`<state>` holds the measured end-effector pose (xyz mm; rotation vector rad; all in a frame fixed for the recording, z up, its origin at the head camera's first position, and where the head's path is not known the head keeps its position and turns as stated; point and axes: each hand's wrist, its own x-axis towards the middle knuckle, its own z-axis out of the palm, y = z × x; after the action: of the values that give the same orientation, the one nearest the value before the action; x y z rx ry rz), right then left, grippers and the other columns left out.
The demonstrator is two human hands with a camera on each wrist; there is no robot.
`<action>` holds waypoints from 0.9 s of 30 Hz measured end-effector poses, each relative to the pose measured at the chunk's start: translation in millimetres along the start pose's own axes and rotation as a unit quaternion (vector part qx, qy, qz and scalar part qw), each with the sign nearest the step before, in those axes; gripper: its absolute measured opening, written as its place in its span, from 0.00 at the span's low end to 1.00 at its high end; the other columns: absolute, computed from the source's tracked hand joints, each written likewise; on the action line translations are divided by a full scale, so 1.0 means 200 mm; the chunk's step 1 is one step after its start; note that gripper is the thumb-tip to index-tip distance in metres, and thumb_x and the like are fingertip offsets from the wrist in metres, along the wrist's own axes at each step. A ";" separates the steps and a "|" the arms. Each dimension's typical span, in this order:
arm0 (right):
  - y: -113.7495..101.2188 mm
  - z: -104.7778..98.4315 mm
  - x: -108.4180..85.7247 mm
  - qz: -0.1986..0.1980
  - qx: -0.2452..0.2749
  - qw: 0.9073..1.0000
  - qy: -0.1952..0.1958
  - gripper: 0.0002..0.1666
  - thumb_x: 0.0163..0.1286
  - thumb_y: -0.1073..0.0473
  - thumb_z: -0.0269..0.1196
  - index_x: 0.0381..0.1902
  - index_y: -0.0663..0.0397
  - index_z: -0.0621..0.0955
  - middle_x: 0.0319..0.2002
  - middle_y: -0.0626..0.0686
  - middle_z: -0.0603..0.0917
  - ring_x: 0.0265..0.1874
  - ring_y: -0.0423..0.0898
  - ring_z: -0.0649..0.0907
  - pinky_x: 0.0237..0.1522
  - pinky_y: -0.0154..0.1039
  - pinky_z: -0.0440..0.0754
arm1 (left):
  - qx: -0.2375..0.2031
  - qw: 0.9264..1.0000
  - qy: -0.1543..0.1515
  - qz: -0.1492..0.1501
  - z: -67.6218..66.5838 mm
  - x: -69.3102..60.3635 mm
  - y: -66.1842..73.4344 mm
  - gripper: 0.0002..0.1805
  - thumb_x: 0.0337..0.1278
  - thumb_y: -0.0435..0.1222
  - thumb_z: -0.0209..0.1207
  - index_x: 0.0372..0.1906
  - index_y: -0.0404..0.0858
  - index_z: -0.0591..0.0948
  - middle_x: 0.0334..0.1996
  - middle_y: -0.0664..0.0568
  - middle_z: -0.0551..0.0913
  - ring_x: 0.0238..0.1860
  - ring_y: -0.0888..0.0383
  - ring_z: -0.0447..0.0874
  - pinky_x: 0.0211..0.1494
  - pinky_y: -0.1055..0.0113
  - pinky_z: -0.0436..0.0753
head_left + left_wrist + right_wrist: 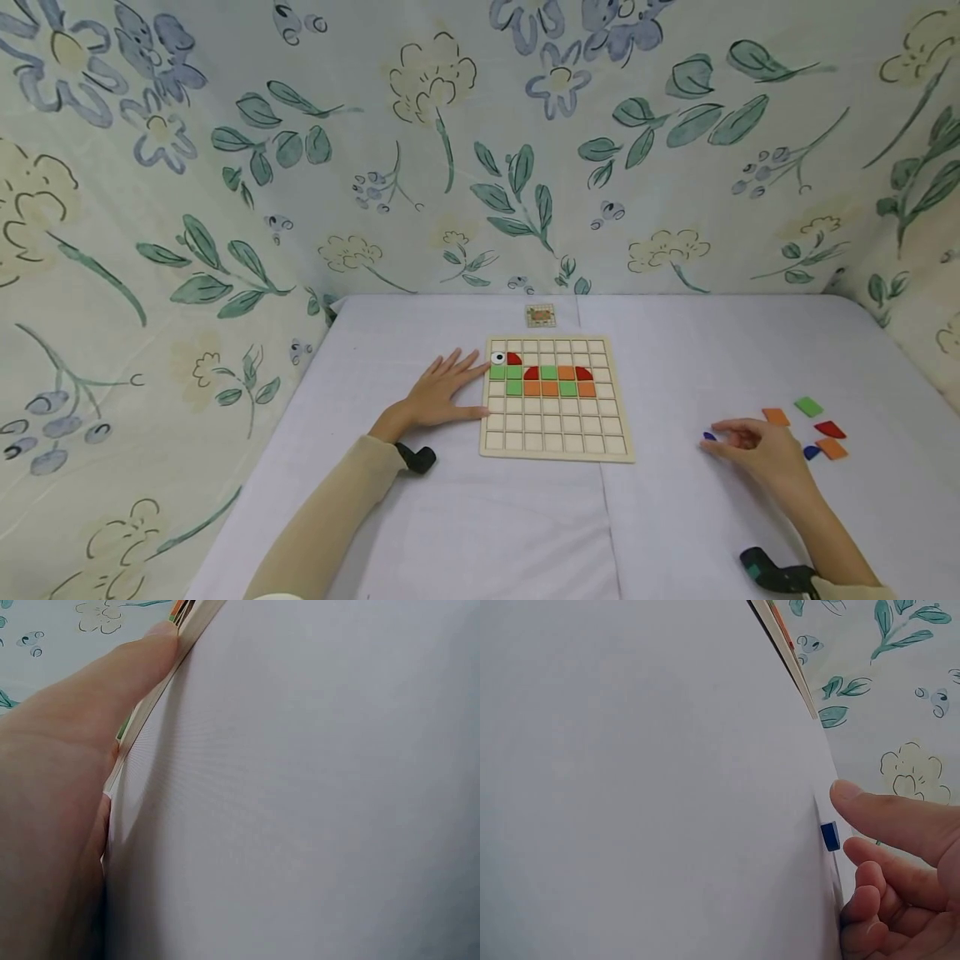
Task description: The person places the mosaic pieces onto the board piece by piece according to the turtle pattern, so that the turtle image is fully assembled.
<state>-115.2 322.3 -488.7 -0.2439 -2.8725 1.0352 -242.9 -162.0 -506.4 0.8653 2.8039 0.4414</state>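
A square wooden grid board [555, 429] lies on the white table, with green, orange and red tiles and a round eye piece [498, 358] set in its upper rows. My left hand [442, 393] rests at the board's left side, fingers spread, with its thumb [161, 649] touching the edge. On the right, my right hand [765, 450] is low over the table. Its thumb [847, 791] and index finger stand apart around a small blue piece [830, 836]. In the right wrist view a gap shows between the fingertips and this piece; the other fingers curl inward.
Beside the right hand lie loose pieces: a green tile [808, 407], orange tiles [831, 448], a red piece [830, 429] and another blue piece [812, 452]. A small picture card [540, 315] lies behind the board. Floral cloth [450, 167] hangs behind the table.
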 end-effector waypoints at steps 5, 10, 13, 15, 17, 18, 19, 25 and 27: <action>0.01 0.00 0.00 0.000 -0.004 1.000 0.001 0.22 0.56 0.60 0.77 0.43 0.71 0.85 0.25 0.52 0.75 0.30 0.49 0.71 0.22 0.32 0.67 | 0.002 1.000 -0.004 0.000 0.00 0.00 0.00 0.50 0.55 0.74 0.50 0.80 0.60 0.51 0.80 0.56 0.42 0.79 0.50 0.30 0.77 0.48 0.33; 0.02 0.00 0.00 -0.006 -0.007 1.000 0.002 0.21 0.55 0.59 0.77 0.41 0.70 0.85 0.24 0.51 0.75 0.28 0.48 0.70 0.22 0.33 0.66 | 0.006 1.000 -0.004 -0.003 -0.01 0.00 0.01 0.50 0.56 0.74 0.49 0.80 0.60 0.51 0.80 0.56 0.42 0.79 0.49 0.30 0.77 0.48 0.33; 0.03 0.01 0.00 -0.013 -0.009 1.000 0.002 0.18 0.55 0.61 0.77 0.39 0.69 0.86 0.24 0.51 0.75 0.27 0.47 0.70 0.22 0.33 0.66 | 0.007 1.000 -0.005 -0.005 -0.01 0.00 0.01 0.50 0.56 0.74 0.49 0.80 0.60 0.51 0.80 0.57 0.41 0.79 0.50 0.30 0.77 0.49 0.33; 0.04 0.01 0.00 -0.019 -0.009 1.000 0.003 0.17 0.55 0.63 0.77 0.39 0.69 0.86 0.24 0.51 0.75 0.27 0.46 0.70 0.22 0.32 0.66 | 0.007 1.000 -0.008 -0.007 -0.01 0.00 0.01 0.50 0.55 0.74 0.50 0.80 0.60 0.50 0.80 0.57 0.41 0.79 0.50 0.29 0.77 0.49 0.32; 0.04 0.02 0.01 -0.023 -0.010 1.000 0.004 0.16 0.55 0.64 0.77 0.39 0.68 0.86 0.24 0.51 0.74 0.27 0.47 0.70 0.22 0.32 0.66 | 0.006 1.000 -0.009 -0.008 -0.01 0.00 0.01 0.50 0.55 0.73 0.50 0.80 0.61 0.50 0.80 0.57 0.41 0.79 0.51 0.29 0.77 0.50 0.32; 0.04 0.02 0.01 -0.025 -0.010 1.000 0.005 0.15 0.55 0.64 0.76 0.39 0.68 0.86 0.24 0.51 0.74 0.27 0.47 0.70 0.22 0.32 0.66 | 0.006 1.000 -0.010 -0.008 -0.01 0.00 0.01 0.50 0.55 0.73 0.50 0.80 0.61 0.50 0.80 0.57 0.41 0.79 0.51 0.29 0.77 0.50 0.32; 0.04 0.02 0.01 -0.026 -0.009 1.000 0.005 0.15 0.55 0.65 0.76 0.39 0.68 0.87 0.24 0.51 0.74 0.28 0.47 0.70 0.22 0.32 0.66 | 0.007 1.000 -0.010 -0.009 -0.01 0.00 0.01 0.50 0.56 0.73 0.50 0.80 0.61 0.50 0.80 0.58 0.40 0.79 0.51 0.29 0.77 0.50 0.32; 0.04 0.02 0.01 -0.023 -0.005 1.000 -0.002 0.13 0.57 0.66 0.75 0.40 0.68 0.87 0.23 0.50 0.74 0.26 0.46 0.69 0.21 0.33 0.65 | 0.008 1.000 -0.003 -0.008 0.00 0.00 0.01 0.50 0.56 0.73 0.50 0.80 0.60 0.51 0.80 0.57 0.42 0.79 0.50 0.30 0.77 0.49 0.33; 0.05 0.03 0.01 -0.025 -0.006 1.000 -0.002 0.12 0.58 0.67 0.74 0.39 0.68 0.87 0.22 0.50 0.74 0.25 0.46 0.69 0.21 0.32 0.66 | 0.010 1.000 -0.003 -0.008 0.00 0.00 0.01 0.50 0.55 0.73 0.50 0.80 0.60 0.51 0.80 0.57 0.42 0.79 0.50 0.30 0.77 0.49 0.33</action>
<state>-117.3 326.6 -498.6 -0.1708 -2.8736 1.0107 -242.6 -160.9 -505.2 0.8473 2.8115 0.4097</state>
